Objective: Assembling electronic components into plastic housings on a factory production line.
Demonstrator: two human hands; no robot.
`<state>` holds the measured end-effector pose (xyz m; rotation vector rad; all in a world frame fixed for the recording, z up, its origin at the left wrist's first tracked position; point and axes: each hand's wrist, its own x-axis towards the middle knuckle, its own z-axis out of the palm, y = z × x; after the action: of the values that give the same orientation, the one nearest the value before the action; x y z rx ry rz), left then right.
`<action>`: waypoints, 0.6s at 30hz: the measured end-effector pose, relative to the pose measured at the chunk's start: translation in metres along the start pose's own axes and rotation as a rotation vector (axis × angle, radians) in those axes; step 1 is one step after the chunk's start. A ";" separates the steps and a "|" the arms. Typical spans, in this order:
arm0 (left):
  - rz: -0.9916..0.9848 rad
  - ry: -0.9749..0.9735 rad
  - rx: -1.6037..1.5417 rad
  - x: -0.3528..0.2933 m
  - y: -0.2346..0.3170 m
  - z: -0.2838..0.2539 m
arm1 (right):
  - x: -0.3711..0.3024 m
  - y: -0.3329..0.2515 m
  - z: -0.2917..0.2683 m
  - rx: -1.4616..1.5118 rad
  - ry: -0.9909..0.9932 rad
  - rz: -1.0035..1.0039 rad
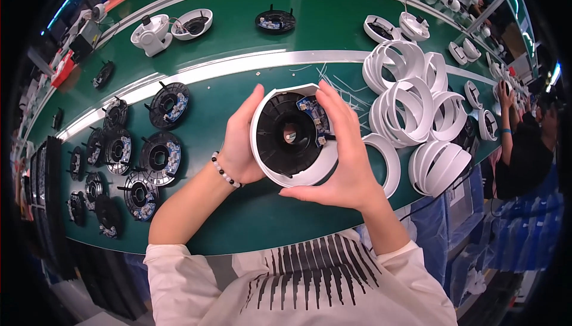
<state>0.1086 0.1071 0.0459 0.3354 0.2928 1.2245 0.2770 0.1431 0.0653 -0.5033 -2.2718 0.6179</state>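
Note:
Between my two hands, above the green table, is a white plastic ring (305,177) with a black round plate (277,156) seated inside it. The plate has a hole in its middle and a small blue circuit board (311,110) along its right side. My left hand (244,138) wraps the ring's left side, thumb up along the rim. From the right, my right hand (350,168) grips it, fingers over the top right edge and board side, thumb under the lower rim. Some fingertips are hidden behind the ring.
Several black plates with blue boards (161,158) lie on the left of the table (238,224). Stacked white rings (405,111) and thin white strips (342,87) are to the right. Beyond a metal rail, white housings (152,34) sit on a green belt. Another person (524,159) works at far right.

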 end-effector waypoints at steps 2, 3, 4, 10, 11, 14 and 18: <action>-0.010 -0.069 0.046 0.000 0.001 0.003 | 0.003 0.001 -0.005 0.025 -0.033 0.014; -0.029 -0.044 0.060 -0.001 0.002 0.002 | 0.004 0.001 -0.007 0.014 -0.055 0.018; -0.031 -0.045 0.058 -0.001 0.002 0.000 | 0.006 0.002 -0.010 0.012 -0.056 0.020; -0.011 -0.092 0.045 -0.001 -0.003 -0.003 | 0.010 0.003 -0.016 0.040 -0.175 -0.040; 0.025 -0.080 0.029 -0.002 -0.003 -0.001 | 0.010 0.003 -0.012 0.040 -0.174 -0.041; 0.102 -0.102 0.063 -0.005 -0.001 0.003 | 0.002 -0.002 0.005 0.024 0.057 0.001; 0.143 -0.075 0.158 -0.003 -0.006 0.007 | -0.007 -0.003 0.022 -0.049 0.212 0.012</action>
<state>0.1150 0.1018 0.0499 0.5458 0.3054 1.3287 0.2652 0.1309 0.0496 -0.5786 -2.0883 0.4918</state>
